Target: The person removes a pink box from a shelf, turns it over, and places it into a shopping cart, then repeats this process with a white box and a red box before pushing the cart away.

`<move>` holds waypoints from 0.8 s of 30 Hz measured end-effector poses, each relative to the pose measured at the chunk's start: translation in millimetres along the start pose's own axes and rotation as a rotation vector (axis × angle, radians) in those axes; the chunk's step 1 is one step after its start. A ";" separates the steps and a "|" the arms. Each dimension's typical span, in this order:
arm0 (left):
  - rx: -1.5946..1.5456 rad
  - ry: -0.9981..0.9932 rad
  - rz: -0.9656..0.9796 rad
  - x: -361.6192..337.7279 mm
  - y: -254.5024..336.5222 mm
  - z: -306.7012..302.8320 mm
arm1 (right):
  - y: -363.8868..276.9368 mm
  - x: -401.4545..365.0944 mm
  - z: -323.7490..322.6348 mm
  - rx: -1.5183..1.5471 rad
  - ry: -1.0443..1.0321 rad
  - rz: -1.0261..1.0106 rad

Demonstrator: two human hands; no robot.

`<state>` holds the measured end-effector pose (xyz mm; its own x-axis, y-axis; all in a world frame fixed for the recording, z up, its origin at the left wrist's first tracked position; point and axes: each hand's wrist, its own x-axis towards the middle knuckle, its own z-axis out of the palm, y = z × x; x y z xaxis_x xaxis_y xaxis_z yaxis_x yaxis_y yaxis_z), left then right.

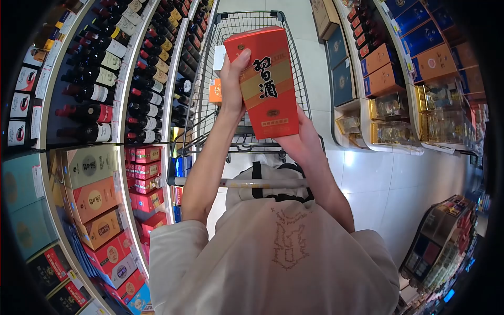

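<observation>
A red liquor box (pixel 270 84) with a gold band and black Chinese characters is held up over the shopping cart (pixel 297 47). My left hand (pixel 234 79) grips its left side, with the thumb lying on the front face. Under the lower right part of the box, my right hand (pixel 300 137) supports it; most of those fingers are hidden behind it. Inside the cart, partly covered by my left hand and the box, are an orange box (pixel 215 91) and a white box (pixel 219 58).
Shelves of wine bottles (pixel 97 92) and stacked gift boxes (pixel 94 197) line the left. Boxed liquor (pixel 386 76) fills shelves on the right. The cart's handle (pixel 241 183) crosses in front of my body. A display stand (pixel 438 241) is at the lower right.
</observation>
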<state>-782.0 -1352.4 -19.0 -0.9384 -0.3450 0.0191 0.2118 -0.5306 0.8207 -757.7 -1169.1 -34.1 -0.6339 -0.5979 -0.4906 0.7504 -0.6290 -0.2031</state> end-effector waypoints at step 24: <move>0.263 -0.256 0.274 -54.2 31.2 -12.3 | 5.8 4.7 -31.4 0.062 -0.372 0.185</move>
<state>-721.1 -1359.7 -1.4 -0.9018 -0.2250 0.3690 0.4160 -0.2205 0.8822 -750.4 -1160.0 -64.2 -0.5223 -0.8352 -0.1722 0.8525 -0.5160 -0.0833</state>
